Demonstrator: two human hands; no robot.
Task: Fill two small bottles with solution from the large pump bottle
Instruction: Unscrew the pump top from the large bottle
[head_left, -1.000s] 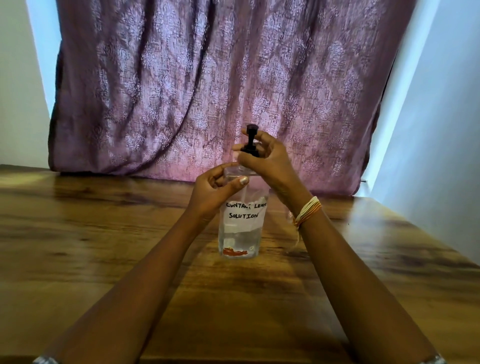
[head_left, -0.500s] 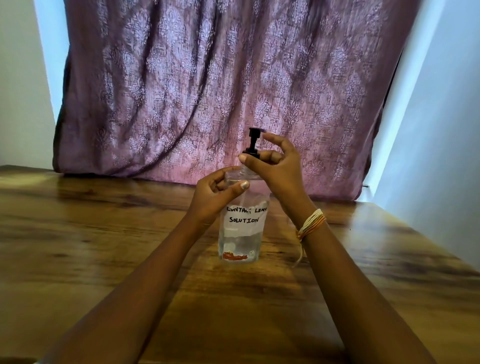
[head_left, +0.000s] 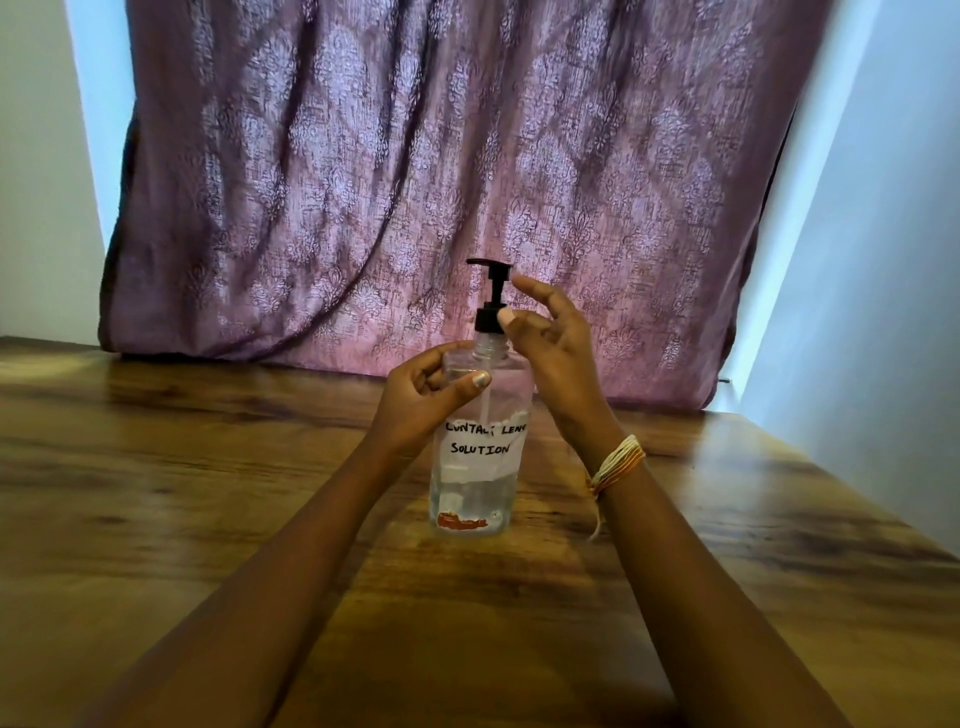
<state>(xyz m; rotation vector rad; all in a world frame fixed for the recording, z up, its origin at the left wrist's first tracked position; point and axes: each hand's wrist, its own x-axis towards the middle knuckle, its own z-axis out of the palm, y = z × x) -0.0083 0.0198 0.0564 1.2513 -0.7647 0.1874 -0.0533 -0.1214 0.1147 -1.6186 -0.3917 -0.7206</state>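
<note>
Head camera, looking forward and down: a person steadies a large pump bottle (head_left: 478, 457) that stands upright at the middle of a wooden table (head_left: 156, 499), in front of a purple patterned curtain (head_left: 415, 171). The left hand (head_left: 423, 397) wraps the bottle's shoulder, thumb across the front face and fingers curled behind, a firm hold on the clear body. The right hand (head_left: 553, 338) sits just beside the black pump head (head_left: 491, 293), fingers loosely spread and not closed on anything; the thumb tip lies at the pump's collar, while the forefinger reaches toward the raised nozzle top, and whether it touches cannot be told.

The pump stands extended, its spout pointing to the person's left. The bottle is transparent, part-filled with clear liquid, with a white handwritten label (head_left: 485, 441) reading "CONTACT LENS SOLUTION" and a scrap of red at its base. A banded thread bracelet (head_left: 615, 462) circles the right wrist.

The step in hand appears to be readying the dispenser, likely with the pump now unlocked and raised. No small bottle shows anywhere in this view, so filling has seemingly not begun. The next move would call for bringing a small bottle's open mouth under the spout, then pressing the pump straight down while the left hand keeps the body from tipping
</note>
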